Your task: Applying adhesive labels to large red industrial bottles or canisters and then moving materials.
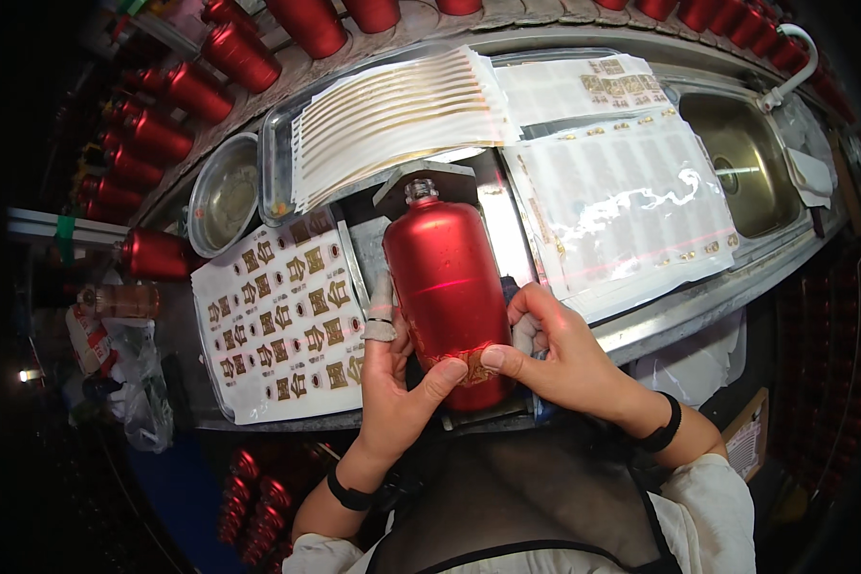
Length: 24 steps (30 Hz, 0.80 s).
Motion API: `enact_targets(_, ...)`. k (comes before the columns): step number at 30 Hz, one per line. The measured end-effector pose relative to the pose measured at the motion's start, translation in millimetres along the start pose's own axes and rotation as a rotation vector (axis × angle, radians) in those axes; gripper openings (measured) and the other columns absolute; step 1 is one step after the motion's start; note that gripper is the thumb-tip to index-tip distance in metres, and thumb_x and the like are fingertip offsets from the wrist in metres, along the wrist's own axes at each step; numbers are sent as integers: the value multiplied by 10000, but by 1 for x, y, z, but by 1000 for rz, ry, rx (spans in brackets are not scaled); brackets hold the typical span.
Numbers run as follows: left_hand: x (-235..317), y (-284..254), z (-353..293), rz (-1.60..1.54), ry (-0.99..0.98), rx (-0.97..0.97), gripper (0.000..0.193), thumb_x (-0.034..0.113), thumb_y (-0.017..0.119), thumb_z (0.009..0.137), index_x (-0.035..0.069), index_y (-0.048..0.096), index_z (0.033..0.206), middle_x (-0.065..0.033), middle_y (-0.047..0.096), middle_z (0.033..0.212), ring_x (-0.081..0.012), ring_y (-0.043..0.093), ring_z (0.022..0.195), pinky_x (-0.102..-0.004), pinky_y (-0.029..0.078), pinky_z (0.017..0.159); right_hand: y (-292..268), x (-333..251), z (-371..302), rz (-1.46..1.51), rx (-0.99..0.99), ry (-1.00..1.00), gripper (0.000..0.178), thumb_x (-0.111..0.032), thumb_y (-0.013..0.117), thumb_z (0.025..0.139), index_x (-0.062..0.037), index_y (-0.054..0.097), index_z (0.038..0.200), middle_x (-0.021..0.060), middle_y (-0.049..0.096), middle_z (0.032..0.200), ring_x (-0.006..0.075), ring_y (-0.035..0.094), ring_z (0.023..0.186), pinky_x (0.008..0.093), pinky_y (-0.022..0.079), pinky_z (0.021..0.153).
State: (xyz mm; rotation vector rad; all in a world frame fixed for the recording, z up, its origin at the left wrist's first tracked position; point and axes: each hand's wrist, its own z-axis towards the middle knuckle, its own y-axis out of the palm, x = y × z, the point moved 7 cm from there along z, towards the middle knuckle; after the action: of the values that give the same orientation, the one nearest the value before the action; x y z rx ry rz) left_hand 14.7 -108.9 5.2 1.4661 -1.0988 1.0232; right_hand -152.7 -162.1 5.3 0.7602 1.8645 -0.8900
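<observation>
Both hands on red bottle (445,258), thumbs at gold band (471,367)

From my remote feed I see the bottle mid-view, right in front of the wearer, neck pointing away, base toward the body. Left hand (394,378): grasping the bottle's left side, thumb on the band, a pale wrap (380,330) on one finger. Right hand (574,362): holding from the right, thumb on the band near the left thumb, other fingers curled; I can't tell how firmly they grip.

Angular grey metal piece (390,194) by the neck; contact unclear to me. Left: sheet with gold-brown motifs (308,308). Beyond: gold-striped sheets (402,124) on a metal tray (275,158), metal bowl (222,191) beside it. Right: glossy pale sheets (612,206), then a sink (737,167). More red bottles (241,57) line the far edge.
</observation>
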Motion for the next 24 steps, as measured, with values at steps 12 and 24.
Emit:
enact_targets(12,-3,0,-3,55,-6,-26,1112,150,837,737,-19,68,1521,-197,396,1448,-269,452,1319,-383,348,1105,2,11,-3,92,10,-40,560,-441,822,749,-24,517,963,36,511,672,123,472,579,282,394,514)
enact_targets(24,3,4,-1,82,7,-44,1160,126,843,716,-13,26,1528,-189,377,1467,-263,438,1331,-387,335,1114,5,4,-4,88,19,-101,459,-338,808,788,-30,518,965,7,509,721,75,465,638,240,395,551)
